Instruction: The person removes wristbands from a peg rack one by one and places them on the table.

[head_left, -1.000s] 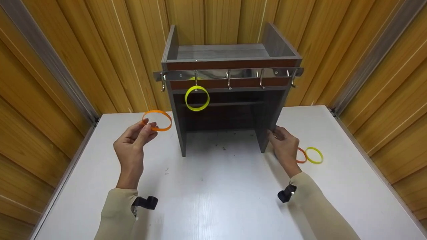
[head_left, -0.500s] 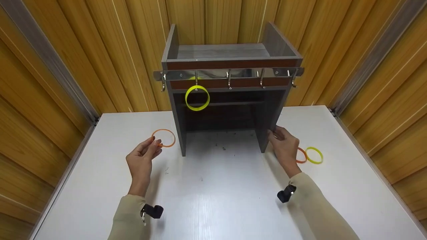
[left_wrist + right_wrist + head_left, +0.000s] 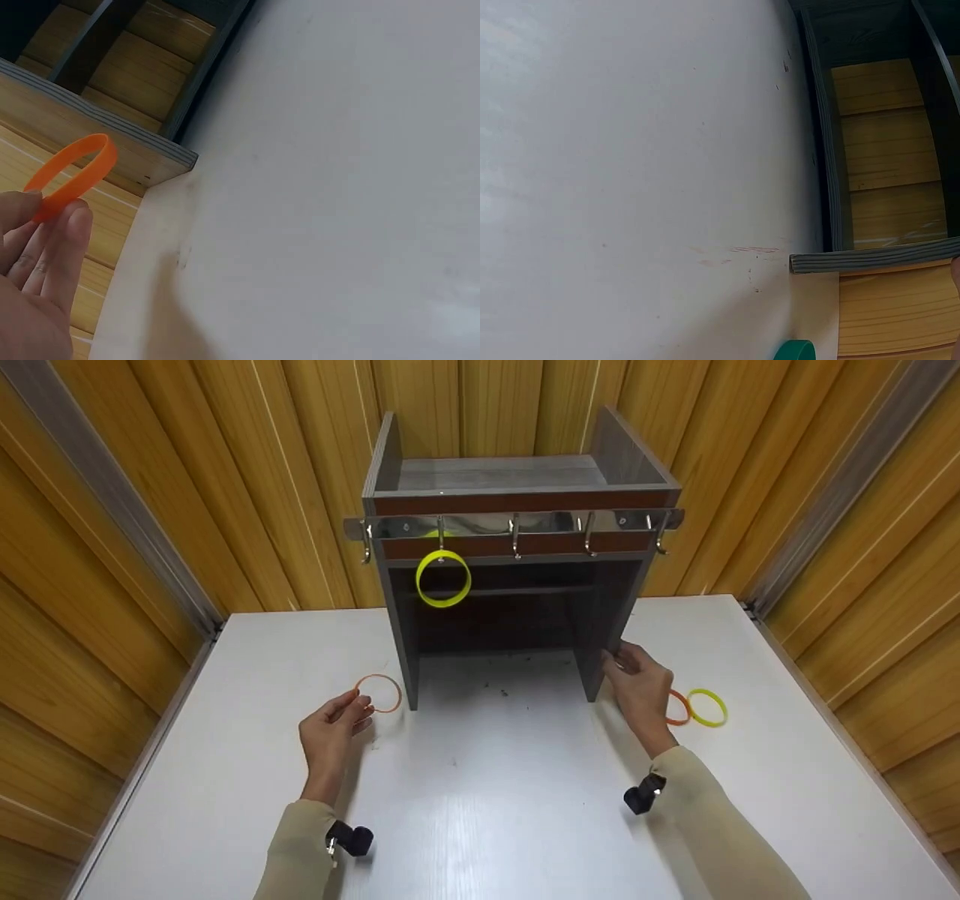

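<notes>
My left hand [image 3: 334,739] pinches an orange silicone wristband [image 3: 81,181] between thumb and fingers, left of the grey shelf's left side panel [image 3: 400,637]. The band stands up from the fingertips, above the table. My right hand [image 3: 641,690] grips the front edge of the right side panel [image 3: 604,637] low down, thumb towards the inside. In the right wrist view only a sliver of that hand shows at the right edge. A yellow wristband [image 3: 443,603] hangs from the second hook from the left on the metal hook rail [image 3: 480,523].
Right of my right hand, a yellow wristband [image 3: 707,724] and a partly hidden orange-red one [image 3: 679,722] lie on the white table [image 3: 480,810]. The right wrist view shows part of a green band [image 3: 795,350] near the panel's foot. Wood-plank walls [image 3: 225,472] enclose the table.
My left hand has come down and to the right with the orange wristband, closer to the left side panel. The right hand keeps its hold on the shelf.
</notes>
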Demonstrator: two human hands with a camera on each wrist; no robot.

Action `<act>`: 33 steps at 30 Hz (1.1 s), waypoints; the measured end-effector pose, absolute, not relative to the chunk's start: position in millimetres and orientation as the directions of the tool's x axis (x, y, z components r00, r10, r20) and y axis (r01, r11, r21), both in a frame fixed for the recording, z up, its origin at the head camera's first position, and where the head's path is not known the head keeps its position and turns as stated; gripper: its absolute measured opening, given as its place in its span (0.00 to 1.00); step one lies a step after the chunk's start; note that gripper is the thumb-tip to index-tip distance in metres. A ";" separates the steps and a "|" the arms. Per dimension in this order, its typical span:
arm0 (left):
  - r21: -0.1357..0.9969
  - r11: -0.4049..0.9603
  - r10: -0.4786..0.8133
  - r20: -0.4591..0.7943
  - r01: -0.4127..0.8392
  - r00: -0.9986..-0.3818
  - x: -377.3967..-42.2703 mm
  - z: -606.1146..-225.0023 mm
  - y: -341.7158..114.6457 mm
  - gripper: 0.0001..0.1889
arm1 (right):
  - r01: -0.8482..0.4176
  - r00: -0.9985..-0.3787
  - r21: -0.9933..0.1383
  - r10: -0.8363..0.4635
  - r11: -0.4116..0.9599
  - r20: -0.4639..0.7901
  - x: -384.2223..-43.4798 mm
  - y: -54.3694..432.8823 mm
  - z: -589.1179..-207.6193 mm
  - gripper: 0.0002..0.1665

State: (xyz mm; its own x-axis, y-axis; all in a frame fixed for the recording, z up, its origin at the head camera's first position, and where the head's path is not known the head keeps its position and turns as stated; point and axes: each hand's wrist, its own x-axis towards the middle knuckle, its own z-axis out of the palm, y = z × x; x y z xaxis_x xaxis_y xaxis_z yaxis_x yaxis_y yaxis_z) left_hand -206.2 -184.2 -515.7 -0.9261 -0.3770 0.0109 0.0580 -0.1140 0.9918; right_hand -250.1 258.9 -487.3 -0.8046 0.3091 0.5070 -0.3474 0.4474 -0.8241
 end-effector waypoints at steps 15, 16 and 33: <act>0.992 -0.100 -0.368 -0.112 -0.081 -0.923 -208.3 -531.7 -182.9 0.19 | -0.355 -0.799 -0.834 0.327 0.422 0.505 -246.6 254.8 -484.1 0.12; 0.992 -0.093 -0.369 -0.114 -0.085 -0.922 -208.4 -531.9 -182.7 0.18 | -0.351 -0.800 -0.835 0.328 0.423 0.502 -246.7 254.9 -484.3 0.12; 0.965 0.245 -0.376 0.006 -0.093 -0.926 -205.5 -537.6 -185.9 0.15 | -0.354 -0.798 -0.822 0.315 0.446 0.514 -247.9 253.9 -488.5 0.11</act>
State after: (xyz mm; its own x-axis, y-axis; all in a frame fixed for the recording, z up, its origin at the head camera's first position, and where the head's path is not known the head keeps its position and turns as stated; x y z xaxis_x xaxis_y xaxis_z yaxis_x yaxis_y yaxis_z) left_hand -205.5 -185.9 -537.6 -0.9265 -0.3763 0.0064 -0.0927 0.2445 0.9652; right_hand -247.9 253.9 -488.5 -0.7980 0.3150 0.5138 -0.3536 0.4457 -0.8224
